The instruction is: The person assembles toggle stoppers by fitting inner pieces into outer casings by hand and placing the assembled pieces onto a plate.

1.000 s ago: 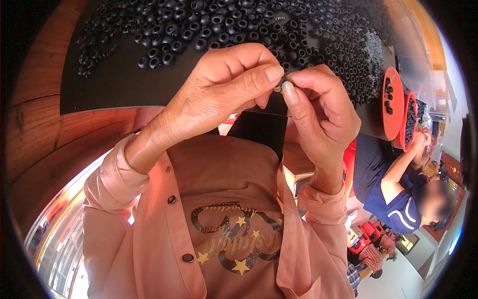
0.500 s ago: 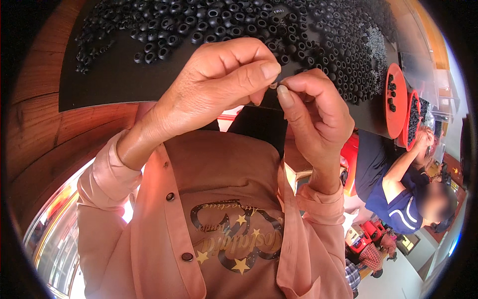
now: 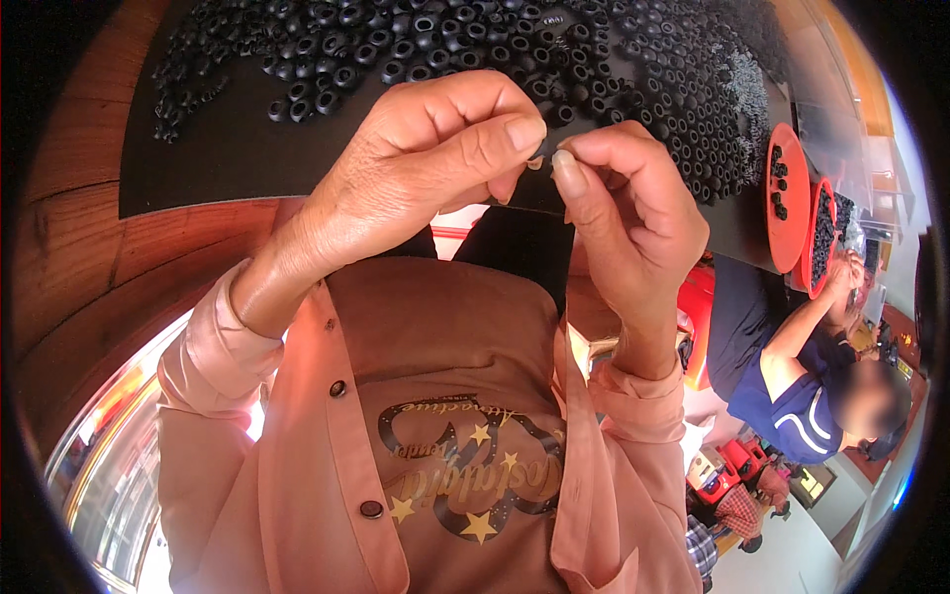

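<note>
Fingers of your left hand [image 3: 421, 163] are pinched together on what looks like a small pale piece [image 3: 535, 162], too tiny to make out well, near the close edge of the table [image 3: 237, 158]. Your right hand [image 3: 638, 213] is just beside it, thumb and forefinger almost meeting; whether they grip anything, I cannot tell. Beyond, black hollow pieces [image 3: 426, 45] crowd the table.

Left side: reddish-brown wooden boards [image 3: 69, 243] along the table [image 3: 228, 168]. Right end of table: oval red tray [image 3: 785, 243]; second red tray [image 3: 804, 282] just beside it. Upper right: translucent sheet [image 3: 819, 94]. Right: co-worker [image 3: 777, 404], navy top, white shoulder stripes, face blurred. Lower right, background: person in red checked shirt [image 3: 737, 513]; pale floor [image 3: 792, 554]. Lower left: bright glossy strip [image 3: 109, 475], detail washed out.
</note>
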The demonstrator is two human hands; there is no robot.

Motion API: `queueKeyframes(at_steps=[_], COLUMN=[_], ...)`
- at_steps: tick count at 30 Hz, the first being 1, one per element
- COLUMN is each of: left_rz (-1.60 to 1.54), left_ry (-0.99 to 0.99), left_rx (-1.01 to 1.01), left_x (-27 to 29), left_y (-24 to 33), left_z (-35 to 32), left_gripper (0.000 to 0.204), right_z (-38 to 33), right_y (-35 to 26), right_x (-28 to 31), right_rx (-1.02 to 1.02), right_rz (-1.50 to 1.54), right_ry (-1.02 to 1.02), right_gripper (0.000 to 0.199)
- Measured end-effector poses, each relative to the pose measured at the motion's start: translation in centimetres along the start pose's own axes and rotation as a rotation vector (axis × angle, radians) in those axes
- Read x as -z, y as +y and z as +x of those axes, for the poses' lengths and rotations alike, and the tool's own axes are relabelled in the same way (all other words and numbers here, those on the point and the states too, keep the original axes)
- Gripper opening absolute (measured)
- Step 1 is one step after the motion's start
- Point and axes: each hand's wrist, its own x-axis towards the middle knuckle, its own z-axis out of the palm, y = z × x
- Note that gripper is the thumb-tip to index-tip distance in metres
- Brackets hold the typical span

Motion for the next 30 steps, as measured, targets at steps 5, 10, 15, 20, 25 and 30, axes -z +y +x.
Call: queueKeyframes(at_steps=[5,10,15,20,25,30], left_rz=[-0.056,-0.092,-0.136,-0.156,-0.240,-0.232], left_ry=[0.006,0.030,0.058,0.065,0.075,0.044], left_rx=[0.008,0.005,0.034,0.027,0.011,0.015], left_x=[-0.1,0.1,0.4,0.3,0.6,0.7], left_y=[-0.2,-0.2,0.1,0.2,0.4,0.7], left_z=[0.0,0.0,-0.2,-0.3,-0.5,-0.5], left_gripper=[0.024,0.024,0.025,0.026,0.019,0.019], right_z=[0.3,1.0,1.9,2.4,2.9,3.0], right_y=[0.0,-0.3,-0.8,-1.4,-1.5,-1.4], right_x=[-0.1,-0.4,-0.8,-0.6,-1.4,-1.5], right_rx=[-0.012,0.003,0.024,-0.012,-0.019,0.020], right_rz=[0.018,-0.006,0.043,0.140,0.185,0.122], right_ry=[-0.008,-0.009,0.001,-0.004,-0.011,0.012], right_gripper=[0.013,0.012,0.013,0.013,0.013,0.012])
